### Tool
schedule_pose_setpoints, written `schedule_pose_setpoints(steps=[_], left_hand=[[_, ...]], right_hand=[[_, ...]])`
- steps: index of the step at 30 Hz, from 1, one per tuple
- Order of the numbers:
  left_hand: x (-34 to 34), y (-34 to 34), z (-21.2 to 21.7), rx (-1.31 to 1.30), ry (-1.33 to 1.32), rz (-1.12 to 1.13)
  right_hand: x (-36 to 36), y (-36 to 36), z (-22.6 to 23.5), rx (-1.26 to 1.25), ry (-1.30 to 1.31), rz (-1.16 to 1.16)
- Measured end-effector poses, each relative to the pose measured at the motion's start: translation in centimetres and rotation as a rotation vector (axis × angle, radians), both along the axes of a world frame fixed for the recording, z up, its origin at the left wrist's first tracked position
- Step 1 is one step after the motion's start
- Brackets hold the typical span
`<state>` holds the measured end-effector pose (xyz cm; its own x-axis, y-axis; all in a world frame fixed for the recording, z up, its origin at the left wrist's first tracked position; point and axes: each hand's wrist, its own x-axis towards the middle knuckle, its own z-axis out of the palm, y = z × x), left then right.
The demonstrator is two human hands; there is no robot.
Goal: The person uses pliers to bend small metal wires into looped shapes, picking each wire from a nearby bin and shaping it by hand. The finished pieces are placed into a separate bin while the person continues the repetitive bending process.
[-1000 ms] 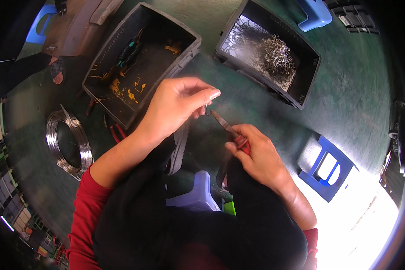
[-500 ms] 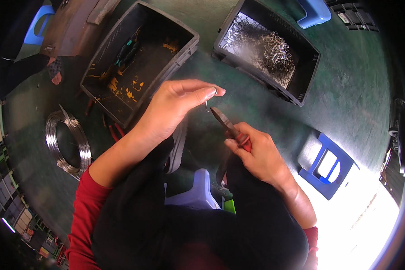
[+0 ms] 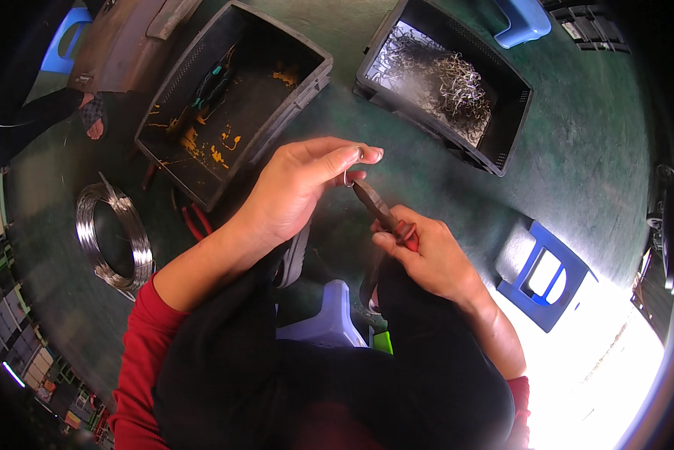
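My left hand (image 3: 288, 184) pinches a small bent wire hook (image 3: 346, 178) between thumb and forefinger, and the wire's curved end hangs below the fingertips. Just right of it, my right hand (image 3: 431, 255) is wrapped round the red handles of a pair of pliers (image 3: 376, 206). The dark jaws of the pliers point up and left, with their tip at or very close to the hook's lower end; whether they grip it I cannot tell. Part of the hook is hidden by my left fingers.
A black crate (image 3: 277, 124) with green-handled tools and orange flecks stands front left. Another crate (image 3: 419, 124), front right, holds a heap of bent wire pieces (image 3: 461, 86). A wire coil (image 3: 86, 232) lies left, near red-handled pliers (image 3: 196, 220). A blue stool (image 3: 536, 300) is at right; another person's foot (image 3: 93, 120) shows far left.
My left fingers have shifted slightly right, and the lower fingers now show beside the hook. The hook has turned a little, while the pliers have barely moved.
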<state>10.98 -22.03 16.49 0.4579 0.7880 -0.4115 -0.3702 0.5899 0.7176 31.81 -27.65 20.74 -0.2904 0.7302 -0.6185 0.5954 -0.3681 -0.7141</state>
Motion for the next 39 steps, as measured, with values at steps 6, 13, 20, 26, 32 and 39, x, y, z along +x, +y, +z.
schedule_pose_setpoints(steps=[6, 13, 20, 26, 32, 39], left_hand=[[-0.2, 0.0, 0.3, 0.045, 0.016, -0.048], [-0.3, 1.3, 0.6, -0.006, 0.170, -0.126], [-2.0, 2.2, -0.2, -0.079, 0.256, -0.130], [-9.2, 4.4, -2.8, -0.070, 0.480, 0.143], [-16.0, 7.2, -7.5, 0.002, 0.781, 0.231], [-20.2, 19.1, -14.7, 0.450, 1.472, 0.029]], right_hand=[[0.4, 0.1, -0.1, -0.072, 0.053, 0.016], [0.6, 0.7, -0.6, -0.173, 0.164, -0.033], [0.2, 1.2, -0.6, -0.176, 0.200, -0.044], [2.4, 6.7, 0.4, -0.322, 0.436, -0.359], [2.9, 10.0, 1.5, -0.270, 0.604, -0.524], [1.0, 11.1, 0.0, -0.354, 0.544, -0.559]])
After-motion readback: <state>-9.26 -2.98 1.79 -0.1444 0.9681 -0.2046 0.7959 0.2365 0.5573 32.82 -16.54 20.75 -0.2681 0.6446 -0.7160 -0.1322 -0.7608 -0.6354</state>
